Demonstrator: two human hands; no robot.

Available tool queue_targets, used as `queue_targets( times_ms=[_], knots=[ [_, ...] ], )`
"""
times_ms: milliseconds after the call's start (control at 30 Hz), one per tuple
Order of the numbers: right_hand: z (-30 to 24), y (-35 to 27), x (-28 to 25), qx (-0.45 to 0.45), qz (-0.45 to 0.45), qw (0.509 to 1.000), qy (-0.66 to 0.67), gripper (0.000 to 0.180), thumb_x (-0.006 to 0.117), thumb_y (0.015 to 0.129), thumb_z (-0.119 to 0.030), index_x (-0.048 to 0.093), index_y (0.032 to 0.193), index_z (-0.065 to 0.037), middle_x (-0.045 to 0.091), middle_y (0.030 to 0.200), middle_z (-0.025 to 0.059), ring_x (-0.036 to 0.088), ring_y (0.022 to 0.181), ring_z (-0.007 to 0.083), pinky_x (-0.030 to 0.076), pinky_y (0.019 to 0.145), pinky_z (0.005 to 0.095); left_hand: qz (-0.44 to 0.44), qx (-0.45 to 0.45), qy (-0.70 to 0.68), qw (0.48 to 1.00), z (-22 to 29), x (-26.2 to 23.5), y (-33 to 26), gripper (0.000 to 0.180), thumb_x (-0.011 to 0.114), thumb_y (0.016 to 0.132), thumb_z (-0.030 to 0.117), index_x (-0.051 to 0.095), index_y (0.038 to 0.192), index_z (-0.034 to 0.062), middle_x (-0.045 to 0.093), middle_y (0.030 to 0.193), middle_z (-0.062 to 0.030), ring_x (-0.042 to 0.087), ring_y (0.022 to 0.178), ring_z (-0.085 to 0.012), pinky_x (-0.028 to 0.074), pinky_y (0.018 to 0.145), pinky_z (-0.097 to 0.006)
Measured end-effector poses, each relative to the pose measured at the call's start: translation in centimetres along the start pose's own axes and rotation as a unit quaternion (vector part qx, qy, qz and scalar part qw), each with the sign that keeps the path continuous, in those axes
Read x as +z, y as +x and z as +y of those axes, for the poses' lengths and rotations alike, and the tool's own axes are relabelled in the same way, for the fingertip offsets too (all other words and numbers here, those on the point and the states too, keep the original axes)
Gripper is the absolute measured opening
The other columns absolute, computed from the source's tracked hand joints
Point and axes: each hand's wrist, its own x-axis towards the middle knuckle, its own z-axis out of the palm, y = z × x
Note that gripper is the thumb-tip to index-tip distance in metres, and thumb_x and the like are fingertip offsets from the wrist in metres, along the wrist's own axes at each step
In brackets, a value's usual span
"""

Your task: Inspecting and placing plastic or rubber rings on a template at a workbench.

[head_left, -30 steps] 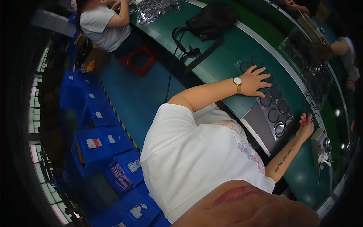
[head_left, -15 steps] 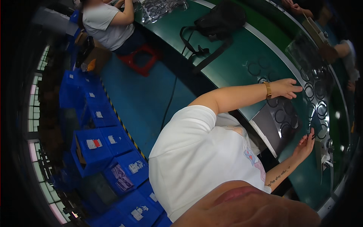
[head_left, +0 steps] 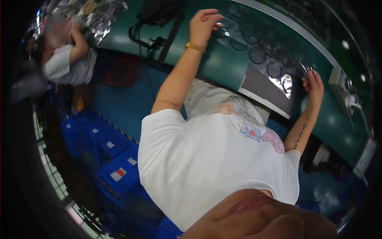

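Observation:
A clear, shiny plastic sheet (head_left: 269, 48) marked with several dark rings is stretched between my hands over the green table. My left hand (head_left: 203, 27), with a gold-coloured band at its wrist, pinches the left end of the sheet with bent fingers. At the opposite end, my right hand (head_left: 314, 84) grips the sheet's near right corner between thumb and fingers. Under the sheet, at the table's near edge, lies a dark grey flat pad (head_left: 260, 85) above a white stack-like edge. Glare hides part of the sheet's surface.
A black bag (head_left: 157, 12) with straps lies on the green table (head_left: 223, 65) to the left. A pale box-like fixture (head_left: 338, 83) stands at the right. Labelled blue bins (head_left: 113, 175) line the floor at left. A seated person (head_left: 71, 59) works at the far left.
My view has turned. My left hand, earlier spread apart near the sheet, now grips its left end. The sheet has come nearer, above the grey pad, with my right hand still on it.

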Motion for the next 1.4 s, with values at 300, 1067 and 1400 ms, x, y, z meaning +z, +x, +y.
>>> queue_targets(
  times_ms=[300,1067,1400],
  knots=[
    [-1.8,0.6,0.8,0.012,-0.097,0.995,0.004,0.026,0.054,0.093,-0.018,0.061,0.113,-0.002,0.064,0.081,0.0013,0.055,0.062,0.0036,0.035,0.049,0.0162,-0.131,0.237,0.372,0.888,1.8,5.8,0.6,0.028,0.073,0.076,0.022,0.068,0.101,0.0112,0.058,0.12,-0.0088,0.053,0.108,-0.0256,0.041,0.088,-0.036],
    [-4.9,2.8,6.3,-0.451,0.038,0.791,-0.412,0.012,0.068,0.076,-0.016,0.064,0.087,-0.013,0.064,0.091,-0.0007,0.059,0.088,0.0199,0.041,0.085,0.0356,-0.62,-0.076,0.169,0.763,0.5,17.5,5.2,0.021,0.061,0.089,0.017,0.065,0.098,-0.0009,0.066,0.09,-0.0032,0.06,0.085,-0.0086,0.045,0.081,-0.022],
    [-4.0,3.2,6.1,-0.468,-0.044,0.782,-0.409,0.014,0.067,0.075,-0.012,0.061,0.088,-0.012,0.062,0.087,-0.0014,0.059,0.086,0.0179,0.043,0.083,0.0352,-0.607,-0.195,0.163,0.753,-0.2,16.9,5.3,0.022,0.062,0.088,0.018,0.066,0.098,-0.0015,0.066,0.09,-0.0027,0.059,0.083,-0.0082,0.047,0.078,-0.023]
  ],
)
